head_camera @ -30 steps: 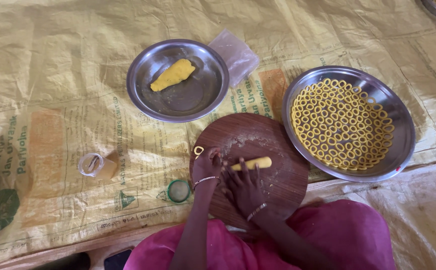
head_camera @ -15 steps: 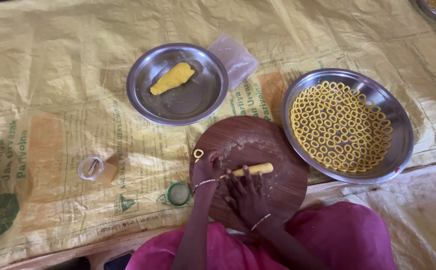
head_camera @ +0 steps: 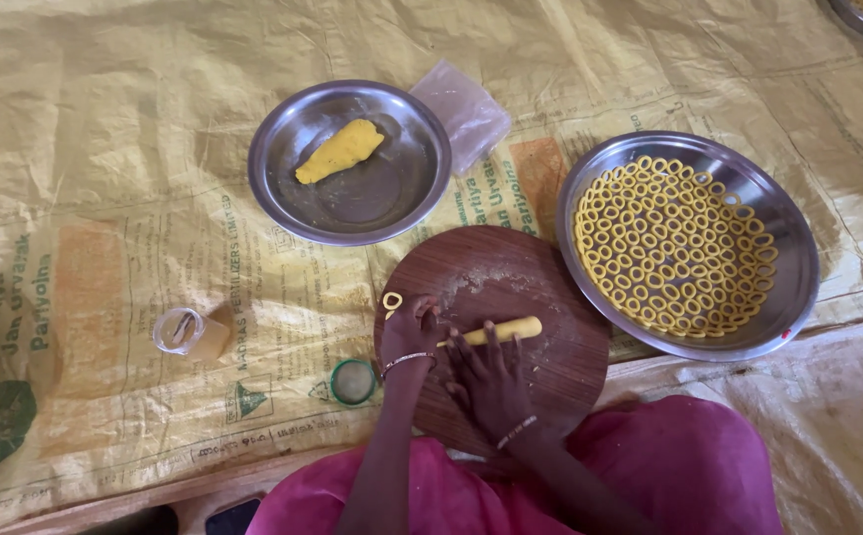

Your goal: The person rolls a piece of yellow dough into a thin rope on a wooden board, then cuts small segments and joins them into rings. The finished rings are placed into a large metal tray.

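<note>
Yellow woven sheeting [head_camera: 105, 198] covers the whole floor and lies under everything the fingers work above. Beyond the fingertips and off to the right sits a wide steel plate [head_camera: 788, 297] packed with small dough rings [head_camera: 674, 243] laid flat in one layer, apparently so they do not stick together. Beyond the fingers and slightly left, a second steel plate [head_camera: 283, 198] holds a lump of yellow dough [head_camera: 339, 151], with a clear plastic bag [head_camera: 461, 109] touching its far rim. Directly beneath the fingers is a round wooden board [head_camera: 550, 367], dusted pale at its middle, giving a firm flat surface for rolling. Both hands rest on it: the left hand [head_camera: 410, 332] has curled fingers pinching the near end of a dough roll [head_camera: 501, 330], while the right hand [head_camera: 491, 381] lies flat, fingers spread, pressing on the roll from above. The roll lies on the board, its long axis running left to right, with the free end pointing right and tilted a little away. Just beyond the left fingertips lies one finished ring [head_camera: 393, 300]. Left of the fingers stand a small green-rimmed lid [head_camera: 353, 381] and a small glass jar [head_camera: 186, 332].
</note>
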